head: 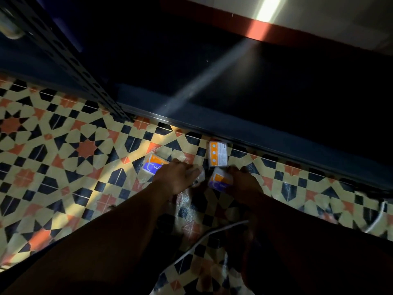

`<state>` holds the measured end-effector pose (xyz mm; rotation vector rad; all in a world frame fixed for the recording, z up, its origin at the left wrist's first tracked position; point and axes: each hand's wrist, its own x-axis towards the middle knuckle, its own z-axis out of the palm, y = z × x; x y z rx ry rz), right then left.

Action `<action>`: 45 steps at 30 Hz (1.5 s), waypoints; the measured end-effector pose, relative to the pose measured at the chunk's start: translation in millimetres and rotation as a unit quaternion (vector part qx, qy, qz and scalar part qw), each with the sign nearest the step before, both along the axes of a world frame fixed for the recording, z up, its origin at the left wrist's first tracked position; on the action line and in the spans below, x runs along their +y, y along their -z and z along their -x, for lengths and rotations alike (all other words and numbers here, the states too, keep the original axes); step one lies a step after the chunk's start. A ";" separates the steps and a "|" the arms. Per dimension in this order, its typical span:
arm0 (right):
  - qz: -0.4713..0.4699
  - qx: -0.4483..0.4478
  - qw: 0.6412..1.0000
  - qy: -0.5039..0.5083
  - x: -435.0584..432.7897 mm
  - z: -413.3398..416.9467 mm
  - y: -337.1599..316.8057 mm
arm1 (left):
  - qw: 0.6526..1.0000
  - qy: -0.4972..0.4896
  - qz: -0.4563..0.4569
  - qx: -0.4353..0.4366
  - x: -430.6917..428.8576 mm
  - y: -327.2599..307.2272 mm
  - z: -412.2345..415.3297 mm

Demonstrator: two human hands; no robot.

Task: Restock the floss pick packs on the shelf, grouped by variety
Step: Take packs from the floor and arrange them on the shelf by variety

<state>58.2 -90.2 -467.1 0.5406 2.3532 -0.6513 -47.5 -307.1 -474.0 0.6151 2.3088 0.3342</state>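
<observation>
Three orange, purple and white floss pick packs lie on the patterned tile floor in dim light. One pack [153,165] is at the left, partly under my left hand [179,177], which also rests on clear plastic wrap [200,177]. A second pack [217,153] lies back side up beside the dark bottom shelf [212,86]. My right hand [244,182] grips the third pack [220,179] just below it.
A perforated metal shelf upright [70,60] runs down to the floor at the left. A white cable [204,237] crosses the floor near my arms. More clear plastic [189,220] lies between my forearms.
</observation>
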 end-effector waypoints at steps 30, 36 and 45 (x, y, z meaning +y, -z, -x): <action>0.011 0.161 0.987 -0.002 3.5 4.9 -172.6 | 0.976 -0.120 -0.182 -0.015 -33.1 -166.5 9.1; 0.012 0.219 0.974 -0.060 -3.8 3.1 -277.2 | 0.977 -0.050 -0.194 0.069 -38.0 -276.1 2.8; 0.036 0.389 0.919 -0.057 -13.5 0.1 -430.4 | 0.941 -0.049 -0.281 0.180 -52.5 -434.6 21.2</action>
